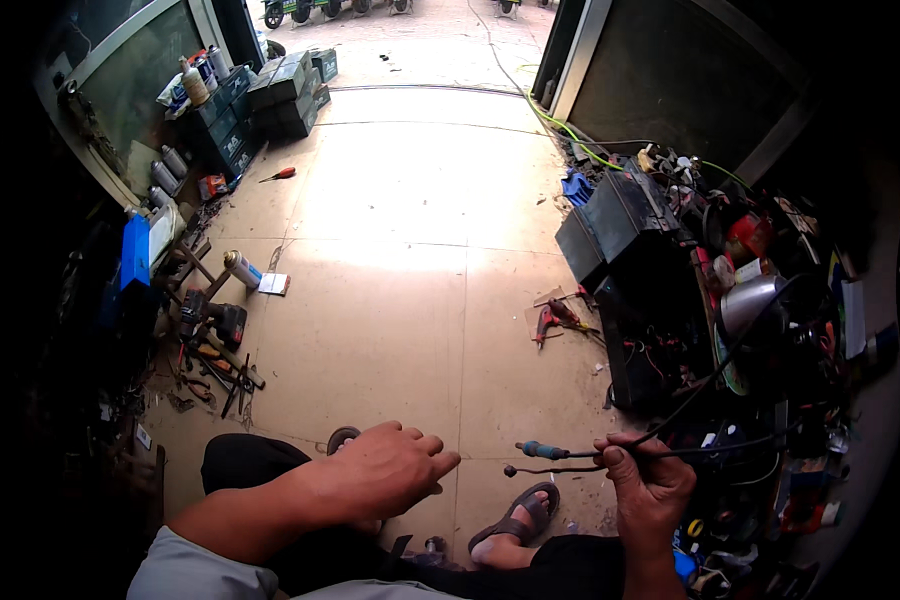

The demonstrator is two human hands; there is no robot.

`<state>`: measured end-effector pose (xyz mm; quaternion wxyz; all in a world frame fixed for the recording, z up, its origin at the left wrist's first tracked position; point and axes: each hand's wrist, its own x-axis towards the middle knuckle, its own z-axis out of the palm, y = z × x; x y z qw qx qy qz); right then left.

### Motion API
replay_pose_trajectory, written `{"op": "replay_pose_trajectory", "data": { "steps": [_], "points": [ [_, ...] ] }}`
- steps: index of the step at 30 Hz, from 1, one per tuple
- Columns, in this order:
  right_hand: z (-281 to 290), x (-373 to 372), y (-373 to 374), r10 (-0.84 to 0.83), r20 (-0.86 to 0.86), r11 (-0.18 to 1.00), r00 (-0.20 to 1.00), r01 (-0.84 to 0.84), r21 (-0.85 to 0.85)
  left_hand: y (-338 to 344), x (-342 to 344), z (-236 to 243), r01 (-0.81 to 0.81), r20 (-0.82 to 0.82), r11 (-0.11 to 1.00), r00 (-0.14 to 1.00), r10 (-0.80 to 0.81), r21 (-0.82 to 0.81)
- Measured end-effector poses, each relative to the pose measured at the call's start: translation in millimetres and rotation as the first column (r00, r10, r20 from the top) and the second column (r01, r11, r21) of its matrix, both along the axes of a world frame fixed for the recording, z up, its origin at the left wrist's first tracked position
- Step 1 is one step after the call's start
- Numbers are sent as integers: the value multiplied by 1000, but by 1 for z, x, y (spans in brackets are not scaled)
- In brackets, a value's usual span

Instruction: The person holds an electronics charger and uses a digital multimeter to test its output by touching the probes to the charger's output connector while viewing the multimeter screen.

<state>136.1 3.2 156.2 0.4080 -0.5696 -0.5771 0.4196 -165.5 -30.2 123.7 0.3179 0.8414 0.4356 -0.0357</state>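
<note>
Between the thumb and fingers of my right hand [652,492] are dark cables, pinched near their ends. One cable ends in a blue-grey plug-like sleeve [545,451] with a brownish tip. Just below it, a thinner lead [550,470] ends in a small dark knob. Both ends point left, toward my left hand [395,468]. That hand hovers over my knees, palm down, its fingers loosely bent and apart, with nothing visible in them. A gap separates it from the cable ends. Behind my right hand the cables run up into the clutter on the right.
Red-handled pliers [545,322] lie on the tiled floor [390,340]. At left are a cordless drill [215,318], a spray can [240,268], loose hand tools and a screwdriver [280,174]. Dark battery blocks [290,90] stand by the doorway; others [620,215] and piled parts crowd the right.
</note>
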Motion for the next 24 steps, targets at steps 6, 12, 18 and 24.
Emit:
{"op": "replay_pose_trajectory", "data": {
  "steps": [6, 12, 18, 24],
  "points": [
    [-8, -25, 42, 165, 361, 985, 918, -170, -20, 19, -22, -44, -171, -287, 974, 950, 124, -148],
    [-33, -44, 87, 254, 485, 966, 837, -243, -87, 40, -1, -57, -288, -67, 944, 957, 281, -160],
    [-61, -79, 95, 207, 476, 944, 855, -302, 131, 18, 13, -76, -261, -132, 902, 965, 229, -345],
    [-25, -114, 90, 332, 363, 892, 871, -414, 179, -55, 19, -77, -706, -20, 550, 622, 783, -446]
  ]
}}
